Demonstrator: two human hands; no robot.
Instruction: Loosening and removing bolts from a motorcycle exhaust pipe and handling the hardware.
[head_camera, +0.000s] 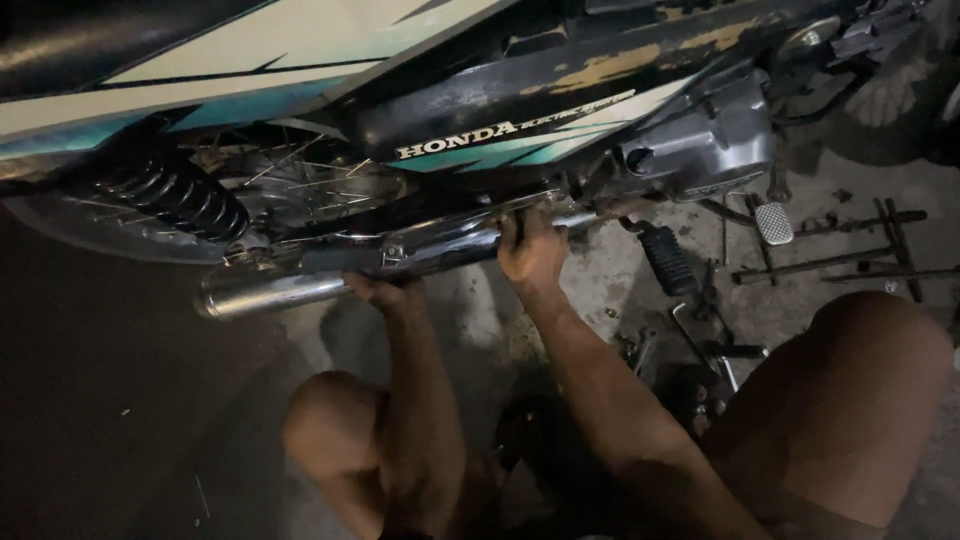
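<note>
A chrome exhaust pipe (290, 290) runs low along the side of a black, white and teal motorcycle (480, 110). My left hand (385, 292) cups the underside of the pipe near its rear part. My right hand (532, 250) grips the pipe further forward, fingers wrapped over its top, just behind the engine case (705, 145). Both forearms reach up from between my bare knees. The palms are hidden against the pipe.
A black coil shock absorber (180, 195) and the spoked rear wheel (300, 180) sit behind the pipe. A rubber footpeg (668, 260) and brake pedal (773, 222) hang right of my right hand. Metal tools (830, 262) lie on the concrete floor at right.
</note>
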